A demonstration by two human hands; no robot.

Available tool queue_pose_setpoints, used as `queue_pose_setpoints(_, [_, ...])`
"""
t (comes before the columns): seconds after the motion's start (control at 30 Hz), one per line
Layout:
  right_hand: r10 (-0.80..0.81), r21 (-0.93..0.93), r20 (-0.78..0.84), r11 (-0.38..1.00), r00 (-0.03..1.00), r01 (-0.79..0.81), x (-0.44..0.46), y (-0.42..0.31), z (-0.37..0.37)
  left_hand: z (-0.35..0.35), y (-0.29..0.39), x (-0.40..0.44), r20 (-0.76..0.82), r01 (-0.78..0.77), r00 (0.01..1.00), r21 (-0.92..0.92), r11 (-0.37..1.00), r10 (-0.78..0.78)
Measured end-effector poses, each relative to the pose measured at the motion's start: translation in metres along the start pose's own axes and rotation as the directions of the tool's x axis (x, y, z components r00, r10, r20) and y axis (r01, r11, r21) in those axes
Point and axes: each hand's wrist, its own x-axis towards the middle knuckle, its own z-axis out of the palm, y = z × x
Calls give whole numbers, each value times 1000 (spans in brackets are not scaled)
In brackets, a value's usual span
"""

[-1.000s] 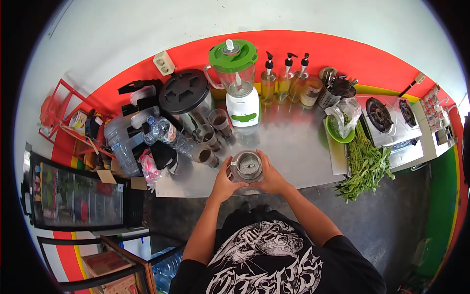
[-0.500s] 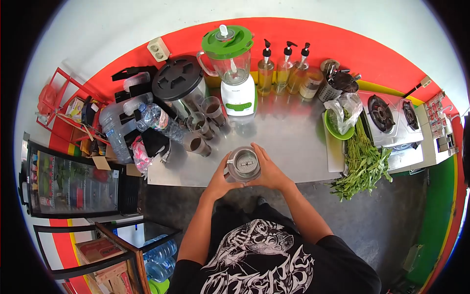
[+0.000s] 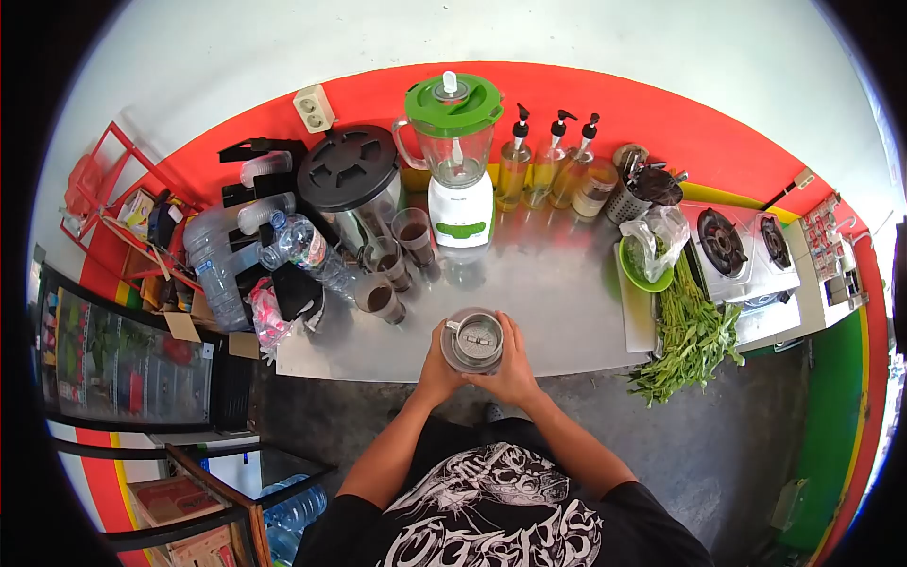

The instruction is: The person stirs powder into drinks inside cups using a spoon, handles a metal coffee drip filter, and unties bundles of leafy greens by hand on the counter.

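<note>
Between my two hands, at the front edge of the steel counter [image 3: 557, 331], is a round metal coffee dripper [image 3: 480, 337] with a small handle and a perforated disc inside. A wider round base or saucer [image 3: 452, 356] shows beneath it. My left hand [image 3: 438, 376] wraps round its left side. From the right, my right hand [image 3: 511, 373] closes round the other side, and the hands come close together at the near side. Whether the base rests on the counter I cannot tell.
Glasses with dark contents [image 3: 381, 300] stand left of centre, near plastic bottles [image 3: 307, 248] and a black-lidded container [image 3: 348, 170]. Behind is a green-lidded blender [image 3: 461, 203], with pump bottles [image 3: 513, 170] beside it. Leafy greens [image 3: 690, 350] and a gas stove [image 3: 742, 250] are at right.
The camera view has shifted, so the counter sits lower in the picture. The dripper stays between both hands, and its handle now shows more at the upper left.
</note>
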Motion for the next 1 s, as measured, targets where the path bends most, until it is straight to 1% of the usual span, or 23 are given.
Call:
queue_pose_setpoints(0.03, [-4, -7, -26, 1000, 1000, 4, -1, 1, 2, 1, -2, 1, 4, 1, 1000, -2, 1000, -1])
queue_pose_setpoints(0.1, [-3, -15, -49, 1000, 999, 2, -4, 2, 9, 7, -6, -1, -37, -65, 997, 15, 998, 66])
queue_pose_setpoints(0.17, [20, -15, -138, 1000, 990, -22, -7, 1, 17, 12, -8, -3, -57, -68, 996, 0, 998, 68])
queue_pose_setpoints(0.23, [40, -24, -147, 999, 988, -44, -8, -5, 18, 13, -7, -7, -79, -74, 994, -9, 997, 73])
queue_pose_setpoints(0.3, [53, -30, -169, 998, 984, -59, -4, -7, 13, 11, -4, -11, -118, -43, 992, -6, 999, 42])
queue_pose_setpoints(0.33, [18, -13, -89, 1000, 996, -19, -1, -4, 3, 10, -3, -10, -111, -53, 992, 2, 999, 53])
queue_pose_setpoints(0.37, [-16, 8, -12, 1000, 1000, 16, 2, 0, -6, 10, -2, -11, -106, -17, 994, 0, 1000, 17])
queue_pose_setpoints(0.4, [-16, 14, -26, 1000, 1000, 17, 6, 3, -15, 11, -2, -11, -101, 20, 995, -2, 1000, -20])
queue_pose_setpoints(0.47, [-48, 115, 123, 993, 991, 33, 12, 7, -27, 15, -4, -10, -101, 3, 995, 20, 1000, -1])
queue_pose_setpoints(0.53, [-36, 135, 115, 991, 993, 20, 11, 6, -26, 19, -2, -15, -118, -2, 993, 34, 999, 6])
queue_pose_setpoints(0.6, [-39, 146, 121, 989, 992, 21, 11, 5, -25, 19, 6, -13, -124, 51, 991, 18, 999, -49])
queue_pose_setpoints(0.63, [-22, 123, 96, 992, 995, 10, 7, 5, -22, 18, 13, -15, -133, 52, 990, 17, 999, -49])
queue_pose_setpoints(0.67, [-8, 100, 70, 995, 998, 1, 6, 5, -21, 16, 20, -16, -108, 87, 991, 49, 995, -82])
queue_pose_setpoints(0.7, [-16, 98, 77, 995, 997, 8, 7, 2, -21, 15, 27, -15, -83, 122, 990, 81, 989, -116])
queue_pose_setpoints(0.83, [19, 52, 74, 998, 997, -23, 3, -10, -27, 13, 25, -16, -78, 125, 990, 65, 990, -120])
queue_pose_setpoints(0.9, [27, 35, 81, 999, 996, -30, 4, -9, -31, 13, 21, -16, -52, 48, 998, 22, 999, -47])
queue_pose_setpoints(0.93, [10, 26, 100, 1000, 995, -12, 8, -7, -34, 12, 20, -14, -57, 83, 995, 68, 994, -79])
queue_pose_setpoints(1.0, [-5, 21, 125, 1000, 992, 2, 9, -3, -35, 9, 20, -8, -39, 94, 995, 86, 992, -91])
